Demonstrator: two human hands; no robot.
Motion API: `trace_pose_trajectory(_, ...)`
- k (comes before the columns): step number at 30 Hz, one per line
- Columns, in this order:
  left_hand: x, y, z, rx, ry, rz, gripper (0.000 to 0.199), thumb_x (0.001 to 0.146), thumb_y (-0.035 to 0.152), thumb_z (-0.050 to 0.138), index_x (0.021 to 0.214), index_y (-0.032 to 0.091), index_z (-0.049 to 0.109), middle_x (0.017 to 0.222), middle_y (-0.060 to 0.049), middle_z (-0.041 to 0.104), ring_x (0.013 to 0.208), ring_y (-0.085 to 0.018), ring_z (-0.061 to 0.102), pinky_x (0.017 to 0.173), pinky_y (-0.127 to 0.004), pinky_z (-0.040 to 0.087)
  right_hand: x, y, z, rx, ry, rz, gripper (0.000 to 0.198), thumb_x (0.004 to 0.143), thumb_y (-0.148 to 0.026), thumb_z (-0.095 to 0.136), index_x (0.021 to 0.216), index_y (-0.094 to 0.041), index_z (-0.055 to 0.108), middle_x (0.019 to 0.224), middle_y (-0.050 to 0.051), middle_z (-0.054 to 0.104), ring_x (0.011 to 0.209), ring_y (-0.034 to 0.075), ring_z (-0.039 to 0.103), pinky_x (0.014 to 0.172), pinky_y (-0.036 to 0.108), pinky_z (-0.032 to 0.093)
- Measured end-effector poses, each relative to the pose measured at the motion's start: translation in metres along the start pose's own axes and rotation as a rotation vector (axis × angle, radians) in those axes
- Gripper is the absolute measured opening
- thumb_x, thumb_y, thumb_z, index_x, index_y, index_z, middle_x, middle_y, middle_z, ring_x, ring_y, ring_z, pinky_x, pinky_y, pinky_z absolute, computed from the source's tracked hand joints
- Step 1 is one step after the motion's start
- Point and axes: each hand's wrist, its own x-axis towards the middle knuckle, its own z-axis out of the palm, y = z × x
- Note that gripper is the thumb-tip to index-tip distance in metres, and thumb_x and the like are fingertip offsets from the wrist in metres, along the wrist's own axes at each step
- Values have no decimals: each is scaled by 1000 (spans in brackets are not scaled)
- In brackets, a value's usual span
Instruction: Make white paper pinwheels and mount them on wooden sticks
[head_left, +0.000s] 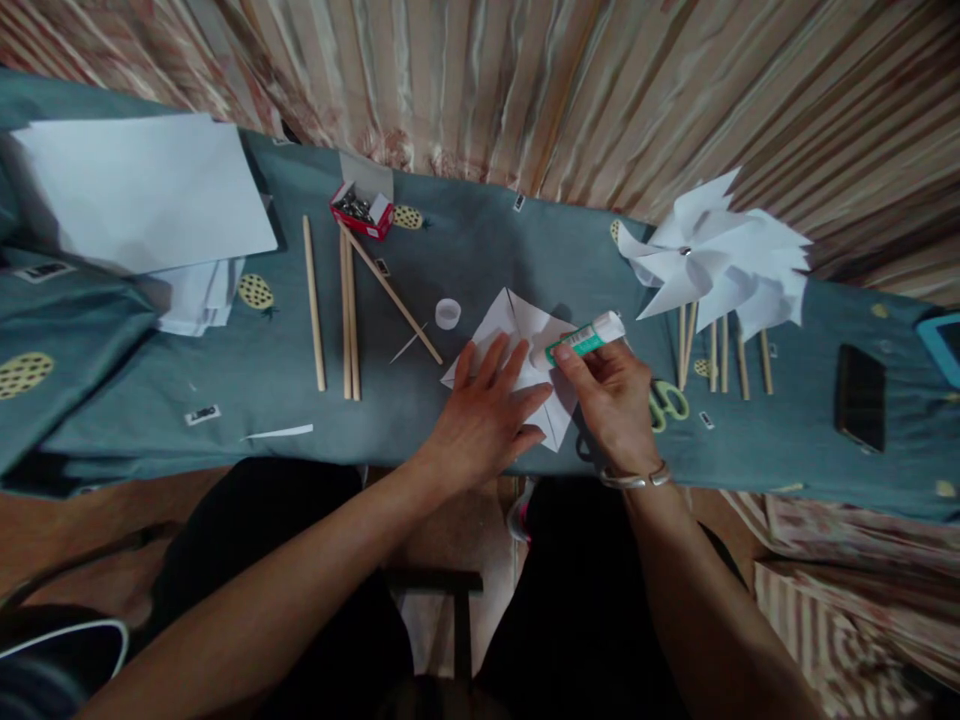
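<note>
A white paper square with slits running in from its corners lies near the front edge of the table. My left hand rests on it, fingers spread flat over the paper. In my right hand is a green and white glue stick, gripped between thumb and fingers. Its lower left end is at the paper near the middle; whether it touches is hard to make out. The white glue stick cap sits on the cloth left of the paper. Green-handled scissors lie partly hidden beside my right hand.
Finished paper pinwheels on wooden sticks lie at the right, with a black phone beyond. Several wooden sticks and a red box of metal pins are left of the paper. White sheets are stacked far left.
</note>
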Motion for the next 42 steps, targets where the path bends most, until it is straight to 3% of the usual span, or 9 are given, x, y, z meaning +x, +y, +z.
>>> trace_pose_trajectory(6, 0, -1, 2, -2, 5, -1, 51, 84, 46, 67, 131, 27, 56, 156, -13, 37, 147, -40, 22, 115, -68, 19, -2, 1, 2, -193, -22, -58, 24, 83, -44, 66, 80, -20, 64, 73, 0, 66, 65, 15, 59, 67, 31, 48)
trace_pose_trajectory(15, 0, 1, -2, -8, -29, -11, 48, 86, 45, 65, 128, 22, 60, 155, -21, 34, 147, -41, 23, 116, -67, 17, -7, -11, 7, -406, 29, -169, 27, 85, -46, 63, 78, -20, 62, 63, -2, 62, 59, 15, 56, 59, 28, 41)
trace_pose_trajectory(30, 0, 1, -3, -26, -39, -14, 44, 85, 43, 66, 123, 21, 63, 156, -19, 35, 148, -40, 22, 116, -67, 16, -7, -14, 11, -383, -40, -197, 25, 87, -43, 61, 79, -20, 61, 65, -2, 62, 60, 15, 57, 59, 27, 41)
trace_pose_trajectory(42, 1, 3, -3, -14, -37, -23, 51, 85, 43, 67, 130, 20, 59, 155, -21, 35, 147, -41, 24, 116, -67, 18, -11, -17, 11, -417, -63, -186, 27, 87, -45, 61, 81, -19, 64, 65, -1, 64, 53, 13, 54, 54, 26, 40)
